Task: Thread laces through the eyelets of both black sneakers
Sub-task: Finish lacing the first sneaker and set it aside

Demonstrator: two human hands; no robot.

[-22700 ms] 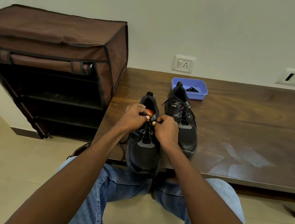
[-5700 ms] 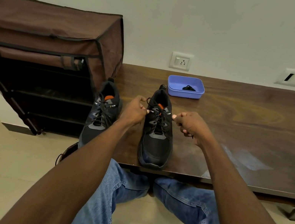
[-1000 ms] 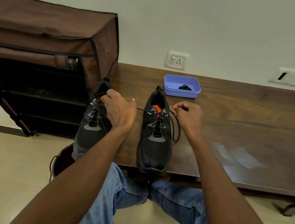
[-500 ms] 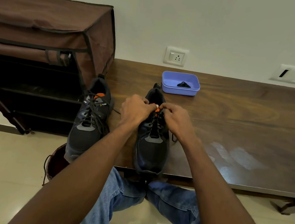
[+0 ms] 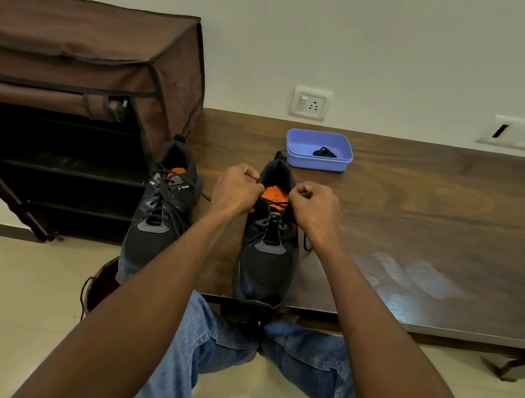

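Two black sneakers with orange tongues stand toe-toward-me on the dark wooden table (image 5: 423, 225). The left sneaker (image 5: 159, 213) sits at the table's left edge, its black lace threaded and lying loose. The right sneaker (image 5: 267, 255) stands in front of me. My left hand (image 5: 236, 189) and my right hand (image 5: 313, 209) are on either side of its tongue, each with fingers curled, pinching one end of its black lace (image 5: 275, 206) near the top eyelets. A loop of lace (image 5: 306, 242) hangs beside the shoe under my right wrist.
A blue plastic tray (image 5: 317, 150) with a small black item inside stands behind the right sneaker. A brown fabric shoe rack (image 5: 72, 104) stands left of the table. Wall sockets (image 5: 310, 102) are above the table's back edge. A brown shoe (image 5: 100, 286) lies on the floor.
My hands have drawn slightly apart at the top of the right sneaker, uncovering the orange tongue. A second ago they were spread wide, pulling the lace ends out sideways.
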